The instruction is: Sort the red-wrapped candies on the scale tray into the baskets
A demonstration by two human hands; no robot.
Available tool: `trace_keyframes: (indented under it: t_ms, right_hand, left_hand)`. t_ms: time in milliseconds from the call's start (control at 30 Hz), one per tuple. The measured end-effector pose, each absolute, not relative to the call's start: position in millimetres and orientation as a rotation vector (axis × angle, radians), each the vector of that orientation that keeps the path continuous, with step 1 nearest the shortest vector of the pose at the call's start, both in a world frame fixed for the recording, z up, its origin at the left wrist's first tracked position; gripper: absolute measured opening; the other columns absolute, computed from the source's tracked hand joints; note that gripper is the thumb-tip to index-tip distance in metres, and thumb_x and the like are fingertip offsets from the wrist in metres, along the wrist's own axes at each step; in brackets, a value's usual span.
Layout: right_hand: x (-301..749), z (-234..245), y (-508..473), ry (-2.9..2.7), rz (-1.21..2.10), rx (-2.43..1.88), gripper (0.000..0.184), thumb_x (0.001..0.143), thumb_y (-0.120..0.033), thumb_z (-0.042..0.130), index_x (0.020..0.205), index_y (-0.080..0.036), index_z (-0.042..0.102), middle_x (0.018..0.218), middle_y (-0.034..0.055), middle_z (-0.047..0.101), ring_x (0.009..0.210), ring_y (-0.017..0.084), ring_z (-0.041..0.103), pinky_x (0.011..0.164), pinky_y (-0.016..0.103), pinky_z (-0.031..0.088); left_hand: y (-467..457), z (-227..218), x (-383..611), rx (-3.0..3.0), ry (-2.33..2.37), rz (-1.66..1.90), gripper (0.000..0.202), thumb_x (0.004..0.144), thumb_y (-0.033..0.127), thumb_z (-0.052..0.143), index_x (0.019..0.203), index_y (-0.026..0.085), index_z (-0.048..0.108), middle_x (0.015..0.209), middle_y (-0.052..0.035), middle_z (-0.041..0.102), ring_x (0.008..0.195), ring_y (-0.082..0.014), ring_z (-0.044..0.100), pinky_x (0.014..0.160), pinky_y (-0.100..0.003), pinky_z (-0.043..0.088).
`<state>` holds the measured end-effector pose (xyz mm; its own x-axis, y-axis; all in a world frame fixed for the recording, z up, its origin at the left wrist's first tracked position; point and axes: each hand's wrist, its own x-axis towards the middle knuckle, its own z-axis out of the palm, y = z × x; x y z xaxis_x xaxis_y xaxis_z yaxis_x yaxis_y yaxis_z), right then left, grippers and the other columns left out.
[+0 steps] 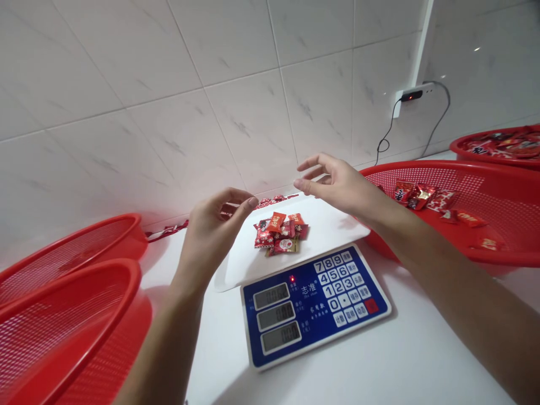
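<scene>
Digital scale (314,306): blue front panel carrying white keys, one red key and grey display windows. Wrapped sweets (280,233) on the scale's white plate (244,261): glossy red wrappers showing gold and white patches. Red mesh baskets (422,165) flanking the scale, repeating a fine hole pattern. White wall tiles (126,73) behind the scale, running with grey veining.
</scene>
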<state>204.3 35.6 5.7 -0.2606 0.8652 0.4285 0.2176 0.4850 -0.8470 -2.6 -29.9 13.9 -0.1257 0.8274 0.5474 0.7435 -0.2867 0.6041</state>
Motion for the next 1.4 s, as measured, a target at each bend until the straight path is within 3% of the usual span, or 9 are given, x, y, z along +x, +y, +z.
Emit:
trace_keyframes:
  t_ms: [433,567,633,733,833,1000,1067,1167,1400]
  right_hand:
    - [206.3,6.9,36.1,-1.754,0.831,-0.937,0.038,0.081,-0.038,0.070,0.111,-0.018,0.058,0.110,0.0095,0.064,0.086,0.018,0.062,0.074,0.033,0.050]
    - [207.5,6.9,36.9,-1.751,0.826,-0.925,0.039,0.081,-0.039,0.069,0.111,-0.017,0.058,0.110,0.0097,0.064,0.085,0.018,0.061,0.073,0.032,0.050]
    - [208.0,7.9,36.6,-1.749,0.824,-0.928,0.038,0.081,-0.038,0.070,0.111,-0.017,0.058,0.110,0.0098,0.064,0.085,0.018,0.062,0.072,0.032,0.050]
    - [209.4,10.3,35.8,-1.750,0.814,-0.945,0.037,0.081,-0.035,0.070,0.111,-0.017,0.058,0.110,0.0101,0.064,0.086,0.018,0.062,0.074,0.032,0.050]
    - [211.5,12.0,35.9,-1.748,0.812,-0.959,0.037,0.082,-0.036,0.070,0.111,-0.017,0.058,0.110,0.0102,0.065,0.085,0.017,0.062,0.075,0.032,0.049]
    - [212.8,11.5,38.3,-1.752,0.838,-0.947,0.039,0.082,-0.040,0.069,0.111,-0.018,0.057,0.111,0.0097,0.065,0.082,0.017,0.063,0.072,0.031,0.049]
    - [212.3,11.2,38.6,-1.756,0.833,-0.939,0.039,0.082,-0.041,0.069,0.111,-0.017,0.057,0.111,0.0097,0.065,0.081,0.016,0.063,0.071,0.031,0.049]
    - [211.3,11.4,38.1,-1.761,0.821,-0.942,0.040,0.082,-0.040,0.069,0.111,-0.017,0.057,0.111,0.0100,0.065,0.081,0.016,0.062,0.070,0.030,0.048]
    - [208.7,9.1,38.2,-1.792,0.841,-0.971,0.039,0.083,-0.040,0.068,0.112,-0.017,0.057,0.113,0.0097,0.064,0.085,0.017,0.062,0.072,0.031,0.048]
  left_hand:
    - [-29.1,12.0,-0.1,2.035,1.794,1.327,0.025,0.082,0.045,0.066,0.086,0.021,0.070,0.083,-0.0036,0.072,0.078,-0.0180,0.065,0.067,-0.027,0.049]
    - [-27.3,6.2,0.5,2.129,1.748,1.266,0.030,0.085,0.050,0.064,0.095,0.023,0.069,0.101,-0.0048,0.071,0.090,-0.0203,0.065,0.079,-0.031,0.051]
    - [-21.7,1.2,1.8,2.270,1.700,1.142,0.035,0.086,0.053,0.061,0.110,0.028,0.067,0.120,-0.0054,0.065,0.108,-0.0234,0.061,0.092,-0.036,0.049]
    - [-5.5,-6.6,3.5,2.485,1.660,0.676,0.056,0.082,0.059,0.063,0.132,0.035,0.056,0.151,-0.0078,0.040,0.136,-0.0346,0.039,0.107,-0.051,0.037]
    - [13.6,-12.6,2.4,2.503,1.637,0.205,0.076,0.071,0.066,0.069,0.139,0.037,0.050,0.160,-0.0113,0.024,0.141,-0.0451,0.028,0.108,-0.063,0.030]
    - [27.6,-22.8,-1.5,2.535,1.417,0.314,0.064,0.080,0.061,0.065,0.135,0.031,0.055,0.142,-0.0093,0.053,0.128,-0.0297,0.050,0.108,-0.044,0.037]
    - [27.0,-26.3,-1.6,2.566,1.411,0.375,0.056,0.083,0.057,0.063,0.131,0.028,0.059,0.133,-0.0084,0.060,0.123,-0.0277,0.053,0.106,-0.043,0.037]
    - [23.6,-28.8,0.4,2.577,1.450,0.405,0.049,0.085,0.054,0.063,0.126,0.028,0.063,0.127,-0.0087,0.061,0.117,-0.0286,0.054,0.103,-0.045,0.038]
    - [11.3,-26.4,10.4,2.513,1.498,0.506,0.028,0.089,0.043,0.060,0.111,0.028,0.067,0.102,-0.0051,0.058,0.088,-0.0211,0.060,0.084,-0.036,0.047]
